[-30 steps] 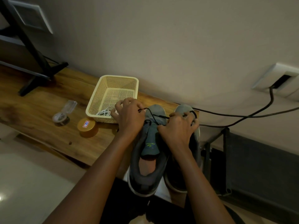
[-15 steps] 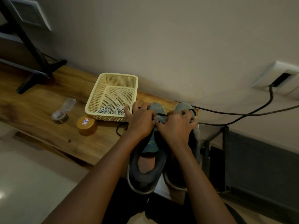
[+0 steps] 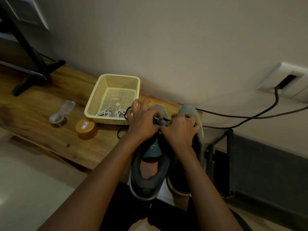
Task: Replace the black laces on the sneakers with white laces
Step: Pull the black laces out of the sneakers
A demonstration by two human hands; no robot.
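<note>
Two grey sneakers stand side by side at the wooden bench's right end, toes toward the wall: the left sneaker (image 3: pixel 148 170) and the right sneaker (image 3: pixel 190 112). My left hand (image 3: pixel 143 124) pinches the black lace (image 3: pixel 160 121) over the left sneaker's front eyelets. My right hand (image 3: pixel 180 130) lies across both shoes, fingers curled, and seems to grip the same lace. A loop of the black lace hangs beside the shoe. White laces (image 3: pixel 110 113) lie coiled in the cream basket (image 3: pixel 100 97).
On the wooden bench (image 3: pixel 33 105) sit a round wooden lid with a sticker (image 3: pixel 85 129) and a clear plastic container (image 3: pixel 60 114). A black stand foot (image 3: pixel 33 77) is at the far left. A black cable (image 3: pixel 250 116) runs from a wall socket (image 3: pixel 286 80).
My left hand has shifted slightly left and spread its outer fingers toward the basket while still working the black lace. The view has tilted slightly; the sneakers have not moved.
</note>
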